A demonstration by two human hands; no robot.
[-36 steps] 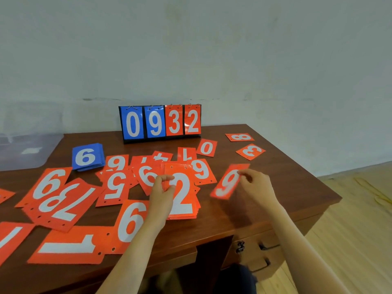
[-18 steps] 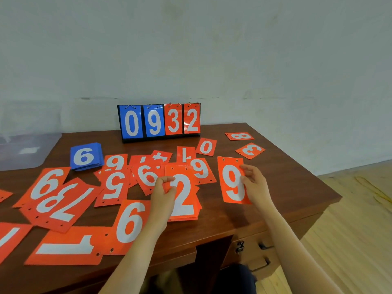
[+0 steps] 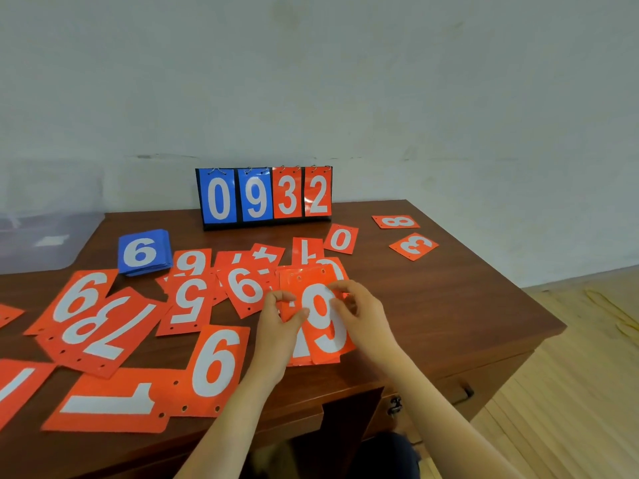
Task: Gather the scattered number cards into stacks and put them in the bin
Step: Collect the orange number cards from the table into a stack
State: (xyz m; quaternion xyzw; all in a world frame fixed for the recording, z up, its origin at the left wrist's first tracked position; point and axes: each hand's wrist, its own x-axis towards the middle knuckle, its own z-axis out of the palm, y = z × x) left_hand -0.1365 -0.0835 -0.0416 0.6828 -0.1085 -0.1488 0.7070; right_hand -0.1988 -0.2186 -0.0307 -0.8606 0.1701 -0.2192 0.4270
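On the brown wooden desk [image 3: 449, 305], in front of the black flip scoreboard [image 3: 264, 197], your right hand [image 3: 359, 316], pinching the orange 9 card [image 3: 323, 326], has brought it onto the orange card stack [image 3: 311, 361] your left hand [image 3: 280, 326] pinches: one more gathered, many loose.

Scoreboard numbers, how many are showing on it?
4, in a row on the scoreboard: blue 0, blue 9, red 3, red 2. Others may hide behind.

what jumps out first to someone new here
The scatter of orange number cards across the wooden desk hits first. Behind them a flip scoreboard reads 0932, and at the front the left hand and right hand hold an orange stack topped by a 9.
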